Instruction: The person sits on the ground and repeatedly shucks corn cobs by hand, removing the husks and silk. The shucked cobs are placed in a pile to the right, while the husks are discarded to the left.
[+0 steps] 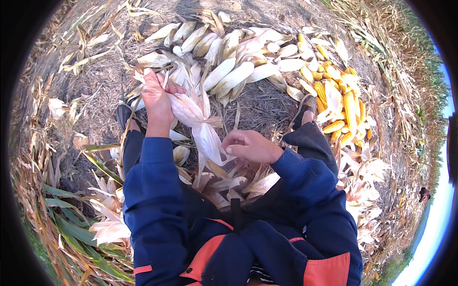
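My left hand point(159, 91) grips the tip end of a maize ear point(186, 110) still under a thin layer of pale husk. Loosened husk leaves point(211, 143) hang from its other end towards my right hand point(250, 146). My right hand is beside the ends of these leaves, its fingers curled; whether they pinch a leaf cannot be told. Ahead lies an arc of unhusked maize ears point(232, 77). To the right is a heap of husked yellow maize cobs point(350, 107).
Stripped husks point(229, 184) lie between my legs, with more husks point(365, 193) at the right. My feet in dark shoes point(124, 115) stand on straw-strewn ground. Green and dry maize stalks point(78, 228) lie at the lower left, and dry stalks line the right side.
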Available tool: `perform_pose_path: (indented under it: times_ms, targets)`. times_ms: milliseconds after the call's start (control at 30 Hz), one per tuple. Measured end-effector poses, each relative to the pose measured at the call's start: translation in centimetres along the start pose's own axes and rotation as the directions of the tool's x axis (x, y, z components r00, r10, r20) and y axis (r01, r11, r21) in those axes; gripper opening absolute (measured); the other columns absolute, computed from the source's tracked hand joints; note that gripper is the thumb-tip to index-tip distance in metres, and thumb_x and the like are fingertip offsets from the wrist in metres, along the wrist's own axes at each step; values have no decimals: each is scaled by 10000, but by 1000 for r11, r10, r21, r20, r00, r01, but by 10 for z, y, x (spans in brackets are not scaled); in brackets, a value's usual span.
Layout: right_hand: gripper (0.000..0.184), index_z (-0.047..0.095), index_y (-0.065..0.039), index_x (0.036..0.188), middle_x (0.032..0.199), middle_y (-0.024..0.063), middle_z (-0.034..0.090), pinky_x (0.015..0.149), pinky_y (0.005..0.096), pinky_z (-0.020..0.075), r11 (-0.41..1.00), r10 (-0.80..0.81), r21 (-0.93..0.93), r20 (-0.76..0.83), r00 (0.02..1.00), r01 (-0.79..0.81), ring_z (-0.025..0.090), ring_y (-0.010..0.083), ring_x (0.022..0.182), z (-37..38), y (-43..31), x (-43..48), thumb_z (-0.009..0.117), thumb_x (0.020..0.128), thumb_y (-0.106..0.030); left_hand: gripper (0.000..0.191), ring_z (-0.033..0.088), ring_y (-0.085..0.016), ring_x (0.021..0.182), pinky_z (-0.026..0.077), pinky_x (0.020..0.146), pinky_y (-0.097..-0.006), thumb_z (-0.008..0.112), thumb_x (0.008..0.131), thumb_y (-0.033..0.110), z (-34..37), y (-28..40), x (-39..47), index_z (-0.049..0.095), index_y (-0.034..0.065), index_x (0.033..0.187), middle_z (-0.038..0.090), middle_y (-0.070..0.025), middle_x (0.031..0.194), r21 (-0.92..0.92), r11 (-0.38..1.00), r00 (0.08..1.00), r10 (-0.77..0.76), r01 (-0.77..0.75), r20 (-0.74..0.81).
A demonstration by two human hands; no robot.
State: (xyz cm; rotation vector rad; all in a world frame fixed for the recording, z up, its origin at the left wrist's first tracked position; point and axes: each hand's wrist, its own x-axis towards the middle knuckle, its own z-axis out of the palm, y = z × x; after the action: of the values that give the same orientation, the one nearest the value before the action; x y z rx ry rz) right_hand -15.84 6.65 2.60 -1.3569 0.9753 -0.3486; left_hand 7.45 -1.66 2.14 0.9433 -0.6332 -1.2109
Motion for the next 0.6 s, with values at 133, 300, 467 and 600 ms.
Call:
perform_pose_path:
  times_ms: [133,300,467,600]
  targets:
    - [636,476,22,1225,1043,181,611,750,349,496,876,-453,-319,-288,843,362,610,289,753,-6,-11,15,770,739,-264,584,458,-190,476,459,528,-347,397,962,573,27,-1,-16,340,124,593,366,-40,507,-30,988,955,-142,155,262]
    - [797,411,19,1242,966,254,627,803,405,491,929,-276,-310,-223,935,200,639,392,904,6,-10,32,800,677,-387,573,487,-195,554,451,579,-342,408,949,590,47,-22,-26,365,121,623,403,-42,565,-189,926,911,-256,328,324]
    - [683,478,1,1111,899,225,648,754,421,498,884,-183,-466,-416,891,-36,637,404,861,-7,-6,32,810,659,-388,430,486,-88,707,407,670,-248,479,963,370,38,-25,-32,605,-10,1119,572,-27,785,489,872,951,-138,-15,277]
    - [644,512,-31,1092,858,170,650,691,423,492,689,-364,-724,-385,848,-34,641,350,795,-12,-9,33,824,638,-367,289,533,-90,722,432,657,-248,508,904,179,32,-21,-35,666,-13,1051,617,-35,815,632,775,918,-252,1,307]
